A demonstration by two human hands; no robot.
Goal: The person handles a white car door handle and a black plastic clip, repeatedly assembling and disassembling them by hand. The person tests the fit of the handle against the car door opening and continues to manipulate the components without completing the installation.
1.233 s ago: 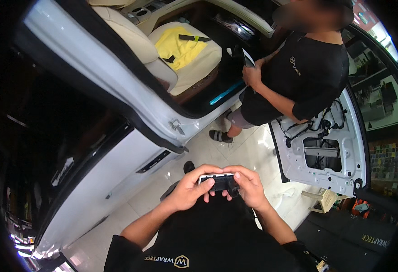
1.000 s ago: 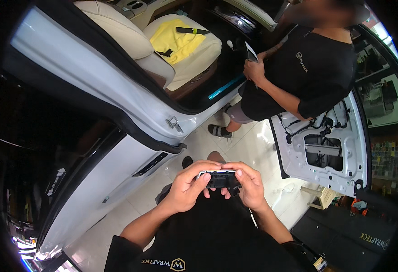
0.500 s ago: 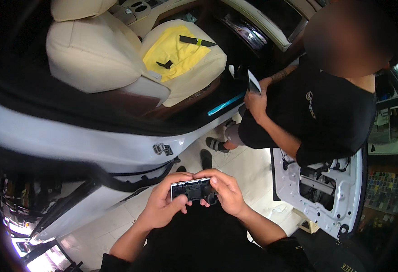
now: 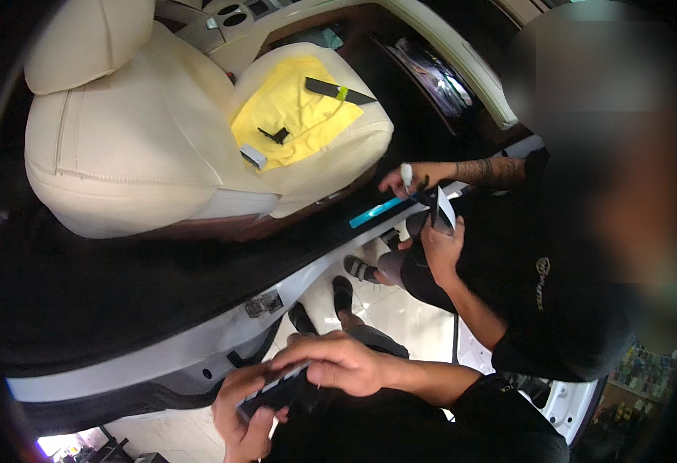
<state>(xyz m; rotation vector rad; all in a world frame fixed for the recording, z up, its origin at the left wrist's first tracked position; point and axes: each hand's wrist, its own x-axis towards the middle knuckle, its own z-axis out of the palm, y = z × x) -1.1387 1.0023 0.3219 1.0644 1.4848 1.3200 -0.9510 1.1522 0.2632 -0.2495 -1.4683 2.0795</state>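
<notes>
Between my left hand (image 4: 242,417) and my right hand (image 4: 342,364) is a small black plastic part with a pale edge (image 4: 280,392). My left fingers and thumb grip its left end, and my right fingers cross over the top of its other end. It is tilted, its right end higher, and partly hidden by my fingers. I cannot tell exactly what part it is. Both hands are low in view, in front of the open car doorway, whose pale sill (image 4: 122,359) runs behind them.
A cream car seat (image 4: 126,139) bears a yellow cloth (image 4: 300,116) with a long black strip (image 4: 338,90) and small black piece (image 4: 274,136) on it. At right, a co-worker holds a white-and-dark panel (image 4: 444,210) near a blue strip (image 4: 375,211) on the sill.
My view has shifted, and the black part has gone from level to tilted, more covered by my right hand. The co-worker's other hand now reaches out over the sill.
</notes>
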